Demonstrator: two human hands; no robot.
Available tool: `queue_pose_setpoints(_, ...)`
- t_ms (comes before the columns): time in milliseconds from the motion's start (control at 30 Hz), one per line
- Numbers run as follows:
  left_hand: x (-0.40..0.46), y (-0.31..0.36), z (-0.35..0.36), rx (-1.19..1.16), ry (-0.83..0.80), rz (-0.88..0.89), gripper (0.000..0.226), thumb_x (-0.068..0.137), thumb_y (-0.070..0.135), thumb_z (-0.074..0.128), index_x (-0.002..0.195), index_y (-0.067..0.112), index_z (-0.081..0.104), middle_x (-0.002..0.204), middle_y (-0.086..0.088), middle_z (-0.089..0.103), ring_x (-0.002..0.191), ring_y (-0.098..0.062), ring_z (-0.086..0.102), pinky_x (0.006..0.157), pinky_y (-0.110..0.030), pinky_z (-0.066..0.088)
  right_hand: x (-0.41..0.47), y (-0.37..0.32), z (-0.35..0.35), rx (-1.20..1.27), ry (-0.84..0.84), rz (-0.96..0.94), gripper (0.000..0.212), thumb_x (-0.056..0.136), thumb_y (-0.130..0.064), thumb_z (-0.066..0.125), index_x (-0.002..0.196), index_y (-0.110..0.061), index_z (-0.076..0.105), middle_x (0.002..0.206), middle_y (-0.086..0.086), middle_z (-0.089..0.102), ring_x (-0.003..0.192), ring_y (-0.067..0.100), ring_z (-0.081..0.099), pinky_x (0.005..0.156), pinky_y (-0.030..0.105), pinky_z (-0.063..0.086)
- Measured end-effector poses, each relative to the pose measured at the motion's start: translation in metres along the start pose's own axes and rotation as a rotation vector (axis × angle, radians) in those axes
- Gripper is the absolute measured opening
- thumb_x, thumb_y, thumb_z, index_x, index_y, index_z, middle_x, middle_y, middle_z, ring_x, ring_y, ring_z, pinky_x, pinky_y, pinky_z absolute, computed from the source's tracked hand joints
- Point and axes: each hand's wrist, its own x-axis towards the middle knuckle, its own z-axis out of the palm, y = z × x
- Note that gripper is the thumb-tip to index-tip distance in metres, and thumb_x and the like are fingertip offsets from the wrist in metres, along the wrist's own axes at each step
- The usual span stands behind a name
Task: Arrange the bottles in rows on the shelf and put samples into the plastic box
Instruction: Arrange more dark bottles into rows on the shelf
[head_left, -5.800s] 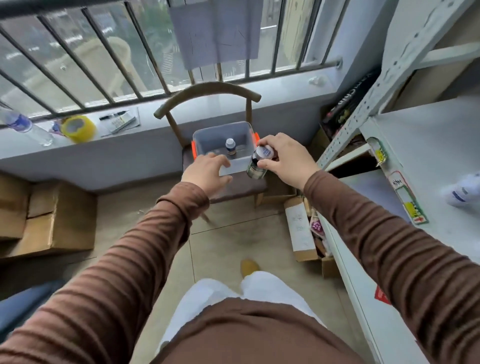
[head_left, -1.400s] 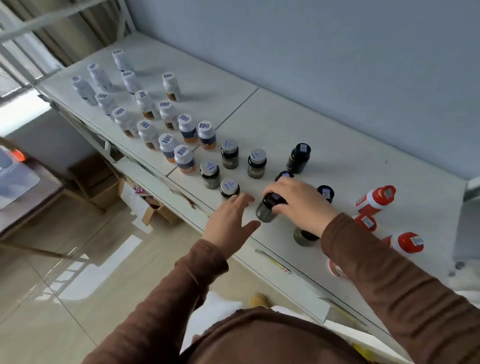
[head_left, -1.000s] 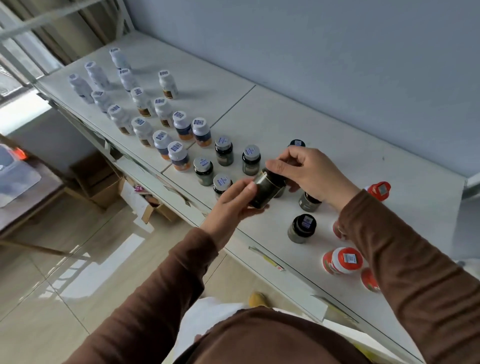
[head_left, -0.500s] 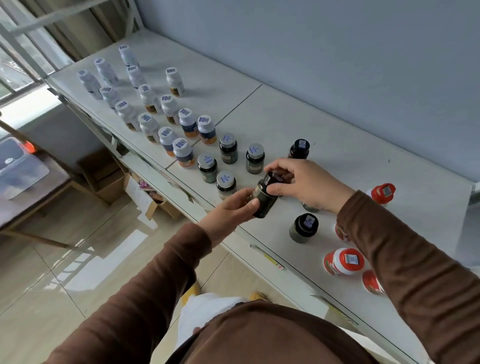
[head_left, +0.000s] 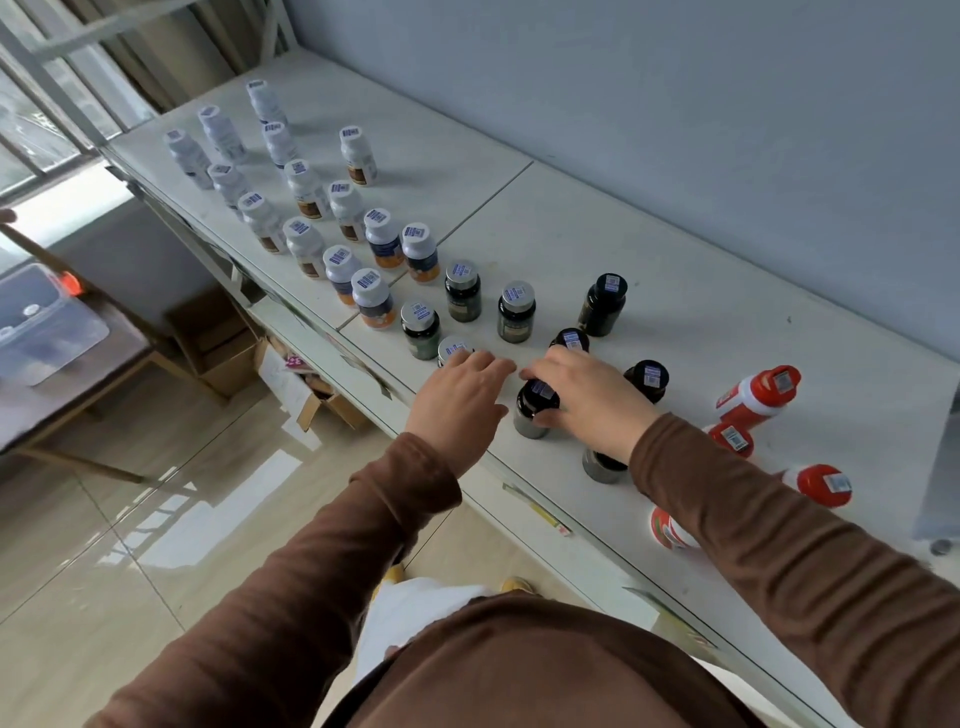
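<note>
We see the long white shelf (head_left: 649, 249) running along the grey wall, and we place everything else by it. Off its left end and lower down, the clear plastic box (head_left: 44, 325) with an orange clip sits on a dark seat, well apart from both hands. On the left part of the shelf stand the white bottles (head_left: 306, 189) in rough rows, each upright with a barcode sticker on its cap; toward the middle come the grey-capped dark bottles (head_left: 514, 312), then black-capped ones further right. Near the shelf's right end the red-capped bottles (head_left: 758, 392) lie tipped or stand close together. At the front edge of the shelf, our right hand (head_left: 587, 400) curls its fingers and thumb around the black-capped bottle (head_left: 535, 410), which stands upright on the surface. Our left hand (head_left: 460, 395) hovers just beside it with fingers straight and together, holding nothing, its fingertips over a grey-capped bottle at the shelf's edge.
</note>
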Motion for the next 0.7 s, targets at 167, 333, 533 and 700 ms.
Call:
queue_pose_setpoints(167, 0.022, -0.001, -0.008, 0.007, 0.053, 0.000, 0.048, 0.086, 0.036, 0.065, 0.130, 0.024, 0.052, 0.123, 0.003, 0.058, 0.114, -0.021, 0.048, 0.093, -0.034, 0.044, -0.001, 0.013, -0.034, 0.083, 0.131, 0.037, 0.039, 0.083, -0.029, 0.071, 0.120, -0.023, 0.061, 0.111, 0.001, 0.060, 0.100, 0.022, 0.058, 0.083, 0.031, 0.044)
queue_pose_setpoints(333, 0.044, -0.001, -0.010, -0.016, 0.041, 0.002, 0.042, 0.085, 0.036, 0.067, 0.123, 0.022, 0.055, 0.115, 0.001, 0.060, 0.109, -0.023, 0.051, 0.089, -0.037, 0.046, 0.019, 0.035, -0.038, -0.107, 0.061, 0.064, 0.056, 0.083, 0.000, 0.059, 0.134, -0.025, 0.053, 0.124, 0.006, 0.051, 0.112, 0.029, 0.047, 0.092, 0.038, 0.043)
queue_pose_setpoints(533, 0.062, 0.001, -0.008, -0.116, -0.014, -0.005, 0.042, 0.085, 0.036, 0.067, 0.122, 0.020, 0.056, 0.119, 0.000, 0.060, 0.109, -0.024, 0.054, 0.090, -0.038, 0.046, 0.028, 0.043, -0.042, -0.008, 0.088, 0.076, 0.042, 0.085, -0.012, 0.066, 0.125, -0.025, 0.058, 0.112, 0.003, 0.054, 0.107, 0.026, 0.052, 0.086, 0.034, 0.041)
queue_pose_setpoints(700, 0.078, 0.007, -0.017, -0.631, -0.024, -0.110, 0.041, 0.084, 0.037, 0.070, 0.119, 0.018, 0.057, 0.109, -0.002, 0.067, 0.100, -0.021, 0.064, 0.088, -0.038, 0.051, 0.025, 0.040, -0.090, 0.280, 0.312, 0.140, 0.035, 0.079, -0.043, 0.071, 0.109, -0.024, 0.066, 0.101, 0.000, 0.068, 0.093, 0.022, 0.063, 0.084, 0.034, 0.049)
